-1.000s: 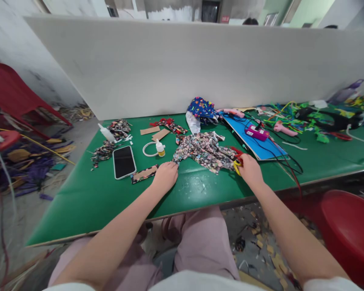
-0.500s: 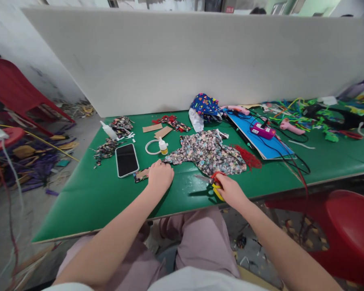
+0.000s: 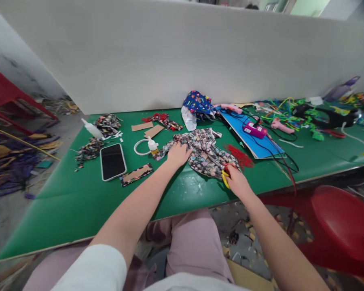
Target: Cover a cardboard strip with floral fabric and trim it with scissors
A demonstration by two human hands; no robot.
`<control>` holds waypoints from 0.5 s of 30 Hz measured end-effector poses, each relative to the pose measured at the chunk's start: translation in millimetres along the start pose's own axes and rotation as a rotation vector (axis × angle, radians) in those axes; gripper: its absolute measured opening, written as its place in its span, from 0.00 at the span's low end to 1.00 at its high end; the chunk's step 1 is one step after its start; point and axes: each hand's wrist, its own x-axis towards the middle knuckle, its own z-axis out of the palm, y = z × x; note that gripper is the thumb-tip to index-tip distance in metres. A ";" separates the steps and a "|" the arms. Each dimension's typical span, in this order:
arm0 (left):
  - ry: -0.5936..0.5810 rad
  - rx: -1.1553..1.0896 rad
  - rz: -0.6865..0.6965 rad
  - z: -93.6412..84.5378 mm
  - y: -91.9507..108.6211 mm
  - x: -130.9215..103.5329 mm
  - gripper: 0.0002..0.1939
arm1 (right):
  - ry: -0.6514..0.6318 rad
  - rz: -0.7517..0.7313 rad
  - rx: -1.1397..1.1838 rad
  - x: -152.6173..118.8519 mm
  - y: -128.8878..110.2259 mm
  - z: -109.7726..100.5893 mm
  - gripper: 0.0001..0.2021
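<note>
My left hand (image 3: 177, 154) lies flat, fingers spread, pressing on the left part of the floral fabric (image 3: 200, 151), which is spread near the middle of the green table (image 3: 79, 210). My right hand (image 3: 237, 182) is closed through the yellow and red handles of the scissors (image 3: 223, 171), whose blades lie at the near right edge of that cloth; I cannot tell how far the blades are parted.

Just left of my left hand stand a small glue bottle with a yellow base (image 3: 152, 145) and a white ring (image 3: 140, 147), touching or nearly touching each other. Further left lie a dark phone (image 3: 112, 161) face up and a narrow cardboard strip edged in fabric (image 3: 136, 174). Beyond these I see two bare cardboard pieces (image 3: 148, 128), a white squeeze bottle (image 3: 92, 129) on its side and heaps of fabric scraps (image 3: 91, 148).

Right beside the cloth, on its far right, is a patch of red fringe (image 3: 241, 157), and next to that a blue board (image 3: 248, 139) with a magenta device (image 3: 254, 129) on it and black cables (image 3: 286, 159) trailing to the table edge. A blue patterned bundle (image 3: 198, 104) sits against the white partition (image 3: 182, 56). Farther right lie pink glue guns (image 3: 280, 127) and a tangle of coloured pipe cleaners (image 3: 291, 109). A red stool (image 3: 342, 222) stands by my right arm, below the table.
</note>
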 end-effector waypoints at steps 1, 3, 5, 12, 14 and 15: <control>-0.003 -0.003 0.003 0.1 -3.2 8.7 0.24 | -0.004 0.035 -0.008 -6.2 -2.8 1.6 0.12; 0.000 -0.002 0.000 -2.1 -7.7 21.4 0.24 | -0.012 0.086 0.001 -19.0 -10.2 4.7 0.14; 0.017 0.005 -0.020 -6.9 -6.9 24.2 0.24 | -0.026 0.072 0.020 -29.2 -16.3 6.0 0.15; -0.001 -0.024 0.422 -5.9 36.2 -46.5 0.27 | 0.081 0.064 0.184 -17.7 -3.4 -12.6 0.18; -0.079 -0.030 0.465 0.3 41.9 -69.4 0.34 | 0.058 0.032 0.170 -4.7 1.6 -17.2 0.14; -0.095 -0.022 0.467 2.4 41.6 -78.0 0.36 | 0.043 0.009 0.153 1.5 2.8 -18.1 0.12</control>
